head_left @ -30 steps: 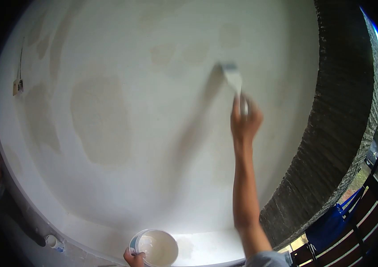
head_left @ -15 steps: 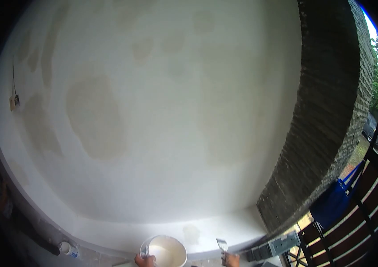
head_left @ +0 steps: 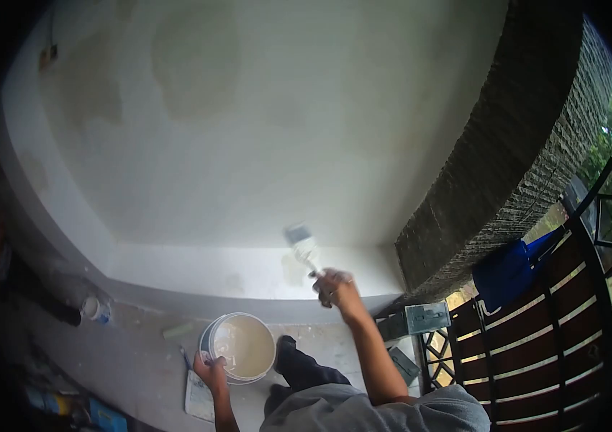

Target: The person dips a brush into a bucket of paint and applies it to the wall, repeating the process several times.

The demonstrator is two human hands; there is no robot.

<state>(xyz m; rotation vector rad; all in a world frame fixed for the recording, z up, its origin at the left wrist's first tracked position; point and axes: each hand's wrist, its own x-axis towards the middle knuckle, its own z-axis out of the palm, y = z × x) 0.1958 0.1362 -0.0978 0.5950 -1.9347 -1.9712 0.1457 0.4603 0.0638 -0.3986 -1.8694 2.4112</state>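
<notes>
My right hand (head_left: 333,288) is wrapped round the handle of a paintbrush (head_left: 304,245), raised in front of the wall's low ledge. The brush is smeared white, with a greyish, blurred tip angled up and left. Lower down, my left hand (head_left: 212,374) grips the near left side of a white bucket (head_left: 275,356), its thumb over the rim. Pale cream paint (head_left: 245,345) shows inside the tilted bucket. Beyond both hands, the white wall (head_left: 284,165) carries several darker, damp-looking patches.
A ledge (head_left: 176,270) runs along the wall's foot. Right of it stand a rough dark column (head_left: 457,201), grey boxes (head_left: 427,317) and a slatted gate (head_left: 522,338) with a blue bag (head_left: 501,277). A white cup (head_left: 91,309) and a flat tray (head_left: 198,396) are on the floor.
The view has tipped downward, showing more floor, my arms and legs. My right hand has lifted the paintbrush up and left, toward the wall. My left hand still holds the bucket.
</notes>
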